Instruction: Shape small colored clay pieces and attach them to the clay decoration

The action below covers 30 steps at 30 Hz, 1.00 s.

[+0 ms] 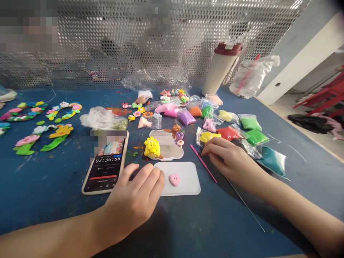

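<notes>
Pink clay heart (174,180) lies face up on the white board (189,182), right of the board's middle. Tip points roughly toward the wearer, lobes away; about as wide as long, so no clear long axis. Board's long axis runs left-right. Board edges: right end and near edge exposed, left end partly behind the left hand (143,184). Left fingers bent, tips hidden; can't tell how far open or whether they grip the board. Room to move: blue worktop (185,222) surface shows from the board's near edge back between the forearms.

Right of board: pink stick (203,163), slanted, near end rightward. Right hand (223,152) is beside it, fingers curled down by the yellow clay bag (208,137); gap and grip hidden, can't tell. Thin metal rod (245,206) runs out from under that hand, toward the wearer and right.

Far side: scalloped plaque (168,151) with yellow figure (152,147). Phone (103,170) left.
</notes>
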Tool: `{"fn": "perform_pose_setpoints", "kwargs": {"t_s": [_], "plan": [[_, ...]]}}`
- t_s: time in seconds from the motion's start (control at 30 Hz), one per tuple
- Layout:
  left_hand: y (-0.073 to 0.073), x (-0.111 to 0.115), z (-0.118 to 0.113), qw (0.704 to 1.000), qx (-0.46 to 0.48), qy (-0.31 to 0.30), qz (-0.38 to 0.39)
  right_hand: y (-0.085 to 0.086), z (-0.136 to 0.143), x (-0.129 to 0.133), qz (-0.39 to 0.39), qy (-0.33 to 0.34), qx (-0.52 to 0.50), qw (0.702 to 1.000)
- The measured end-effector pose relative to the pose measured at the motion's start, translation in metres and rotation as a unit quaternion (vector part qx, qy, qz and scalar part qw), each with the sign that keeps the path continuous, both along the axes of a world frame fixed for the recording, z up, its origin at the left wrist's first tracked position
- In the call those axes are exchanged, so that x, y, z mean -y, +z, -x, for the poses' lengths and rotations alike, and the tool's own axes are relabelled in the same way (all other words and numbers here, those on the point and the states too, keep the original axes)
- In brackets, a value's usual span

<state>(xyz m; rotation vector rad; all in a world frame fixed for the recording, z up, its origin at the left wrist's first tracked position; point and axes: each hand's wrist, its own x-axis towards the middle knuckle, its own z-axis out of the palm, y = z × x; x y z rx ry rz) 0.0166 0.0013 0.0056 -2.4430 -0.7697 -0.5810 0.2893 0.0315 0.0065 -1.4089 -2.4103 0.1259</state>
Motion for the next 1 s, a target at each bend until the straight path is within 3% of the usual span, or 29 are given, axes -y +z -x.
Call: {"fn": "perform_pose_setpoints", "kwargs": {"t_s": [0.33, 0.57, 0.83, 1.0], "plan": [[-0.001, 0.002, 0.002, 1.000, -0.004, -0.022, -0.005, 0.003, 0.001, 0.000, 0.010, -0.007, -0.002, 1.000], [-0.012, 0.002, 0.005, 0.999, 0.034, -0.022, -0.004, 0.006, 0.001, 0.003, -0.013, -0.005, -0.043, 0.999], [-0.006, -0.005, 0.003, 0.998, 0.039, -0.039, 0.019, 0.005, -0.001, 0.001, -0.049, -0.156, -0.183, 0.969], [-0.001, -0.004, 0.003, 0.999, 0.021, -0.040, 0.007, 0.006, -0.007, -0.004, -0.070, -0.220, -0.181, 0.956]]}}
